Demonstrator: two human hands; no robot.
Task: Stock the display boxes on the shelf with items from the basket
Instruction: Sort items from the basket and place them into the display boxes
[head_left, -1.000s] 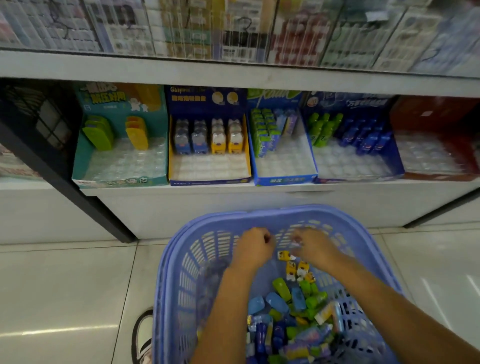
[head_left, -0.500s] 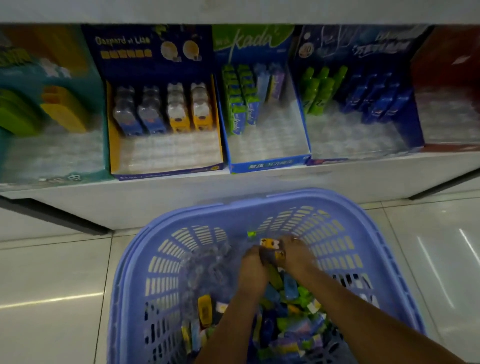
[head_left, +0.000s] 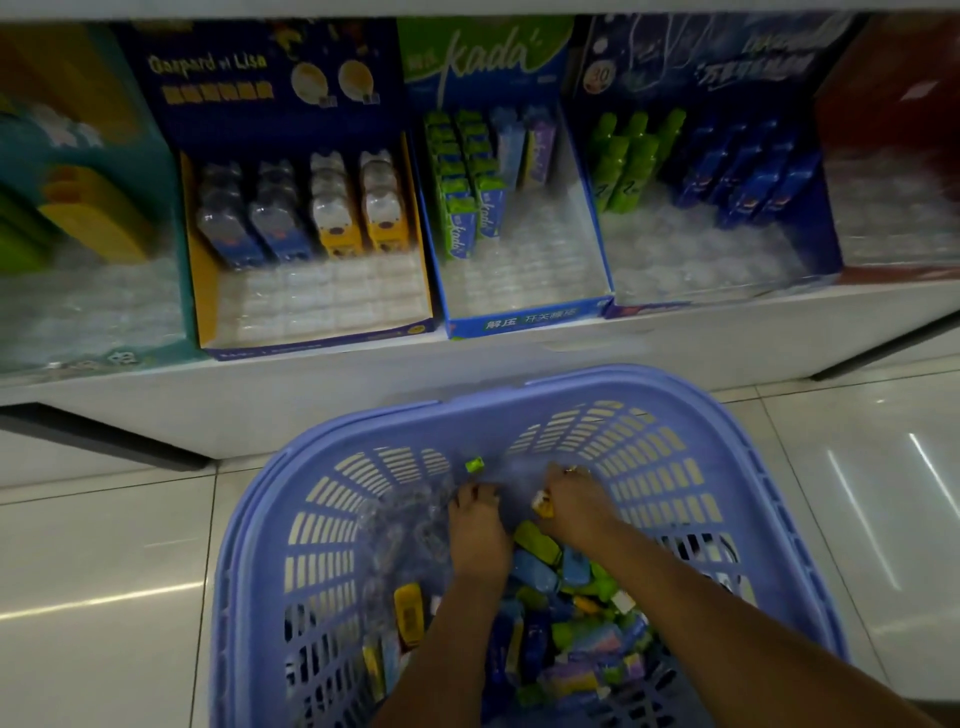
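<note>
A lavender plastic basket (head_left: 519, 397) stands on the floor below the shelf, with several small colourful items (head_left: 540, 571) heaped inside. Both my hands are in it. My right hand (head_left: 579, 506) pinches a small yellow item (head_left: 541, 505) near the far wall. My left hand (head_left: 478, 535) lies beside it with its fingertips bent down into the pile and clear packaging; whether it holds anything is hidden. On the shelf stand the navy and yellow Gaspard et Lisa box (head_left: 311, 296), the blue kada box (head_left: 524, 275) and a dark blue box (head_left: 701, 260), each part filled at the back.
A teal box (head_left: 93, 306) with yellow and green items stands at the far left, and a red box (head_left: 893, 223) at the far right. A small green item (head_left: 474, 464) lies against the basket's far wall. White floor tiles (head_left: 104, 597) surround the basket.
The view has dropped and come closer to the shelf and basket. Both hands have sunk deeper into the pile, and the yellow item is now in my right hand alone.
</note>
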